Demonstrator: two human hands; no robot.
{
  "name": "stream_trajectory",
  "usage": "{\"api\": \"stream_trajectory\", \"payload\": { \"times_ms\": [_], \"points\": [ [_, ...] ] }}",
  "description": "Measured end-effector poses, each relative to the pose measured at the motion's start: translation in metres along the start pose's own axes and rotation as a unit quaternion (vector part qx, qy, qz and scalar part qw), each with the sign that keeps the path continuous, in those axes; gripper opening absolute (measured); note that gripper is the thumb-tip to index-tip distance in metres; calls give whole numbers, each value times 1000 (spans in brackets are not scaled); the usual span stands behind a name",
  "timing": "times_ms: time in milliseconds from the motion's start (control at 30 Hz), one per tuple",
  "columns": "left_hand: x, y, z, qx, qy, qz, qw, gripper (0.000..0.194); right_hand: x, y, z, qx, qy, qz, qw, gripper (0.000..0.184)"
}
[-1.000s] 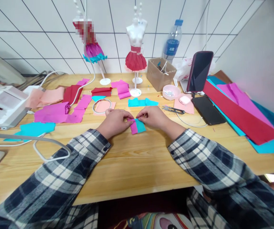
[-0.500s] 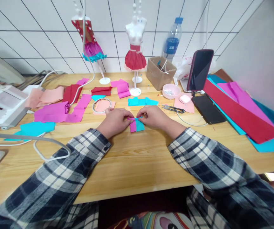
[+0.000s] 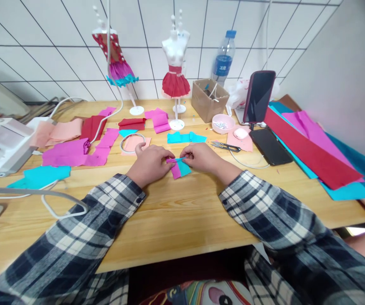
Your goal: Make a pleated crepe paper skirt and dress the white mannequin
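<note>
A small two-coloured piece of crepe paper (image 3: 184,169), magenta on the left and turquoise on the right, is between my hands just above the wooden table. My left hand (image 3: 150,164) pinches the upper edge of its magenta end. At the turquoise end, my right hand (image 3: 203,158) grips the same edge between thumb and fingers. That top edge looks folded into a narrow strip. Beyond my hands lie a turquoise crepe strip (image 3: 186,137) and, near my left hand, a round ring (image 3: 133,143) on a peach sheet. Thread snips (image 3: 226,146) rest beyond my right hand.
Two small dress forms in paper clothes (image 3: 175,82) (image 3: 120,63) stand by the tiled wall. A cardboard box (image 3: 208,103), bottle (image 3: 223,59), pink bowl (image 3: 223,123) and propped phone (image 3: 260,96) are behind right. Magenta paper (image 3: 66,152) and a white machine (image 3: 9,144) lie left.
The view has shifted slightly. The two-coloured paper is now a little tilted, with its turquoise part slanting outward. Both hands keep their pinch on its top edge.
</note>
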State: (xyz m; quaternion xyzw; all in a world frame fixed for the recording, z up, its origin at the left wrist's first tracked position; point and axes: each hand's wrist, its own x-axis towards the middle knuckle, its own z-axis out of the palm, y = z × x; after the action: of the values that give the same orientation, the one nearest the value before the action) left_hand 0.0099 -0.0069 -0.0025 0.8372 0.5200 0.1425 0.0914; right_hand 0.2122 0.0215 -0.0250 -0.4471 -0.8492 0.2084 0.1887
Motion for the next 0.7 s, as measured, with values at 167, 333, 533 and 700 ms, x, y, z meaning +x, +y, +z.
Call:
{"api": "stream_trajectory", "payload": {
  "times_ms": [167, 333, 533, 700],
  "points": [
    [-2, -1, 0, 7, -3, 16, 1000, 20, -5, 0, -1, -19, -1, -26, 999, 20],
    [-5, -4, 2, 31, 7, 64, 997, 23, -10, -2, 0, -59, -2, -49, 997, 19],
    [-12, 1, -2, 125, 20, 160, 979, 27, -17, -6, -4, -112, -39, -99, 988, 20],
    [-16, 10, -8, 189, 1, 216, 958, 27, -25, -2, -8, -139, -72, -126, 980, 25]
  ]
}}
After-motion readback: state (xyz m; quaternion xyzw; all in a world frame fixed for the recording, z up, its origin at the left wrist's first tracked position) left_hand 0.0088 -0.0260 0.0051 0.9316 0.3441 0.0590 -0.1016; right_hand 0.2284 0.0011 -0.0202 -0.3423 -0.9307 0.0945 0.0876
